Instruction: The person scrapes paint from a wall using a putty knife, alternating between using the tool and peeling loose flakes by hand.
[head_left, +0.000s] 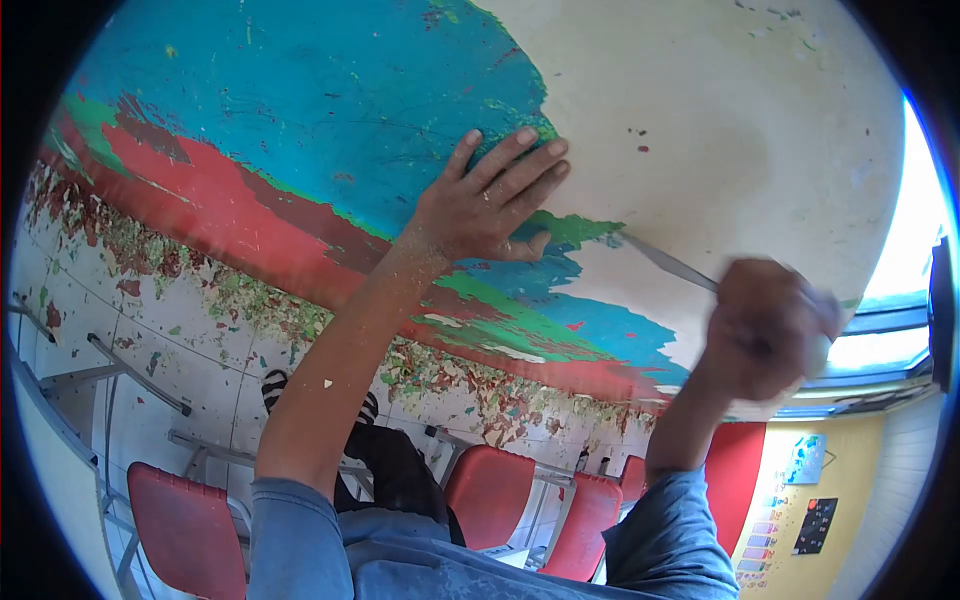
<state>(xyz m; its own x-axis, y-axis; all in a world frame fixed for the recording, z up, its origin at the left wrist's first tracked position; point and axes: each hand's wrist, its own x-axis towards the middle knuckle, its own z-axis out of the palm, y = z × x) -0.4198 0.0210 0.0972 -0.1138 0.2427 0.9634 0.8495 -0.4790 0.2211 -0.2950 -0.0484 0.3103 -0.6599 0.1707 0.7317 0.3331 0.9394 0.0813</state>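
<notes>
While a broad, curved surface of blue, green, red and cream [700,110] spread before me, with a white tiled floor [140,340] past its edge, my left hand [495,195] lay open on its blue paint [300,90], fingers slightly apart, holding nothing. My blurred right fist [765,325] gripped a slim, grey metal-bladed tool [670,263], its tip at a ragged green paint edge [585,231].

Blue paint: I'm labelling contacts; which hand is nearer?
Left. The left hand spreads over the blue paint; the right hand, holding a metal-bladed tool, is beyond its edge.
</notes>
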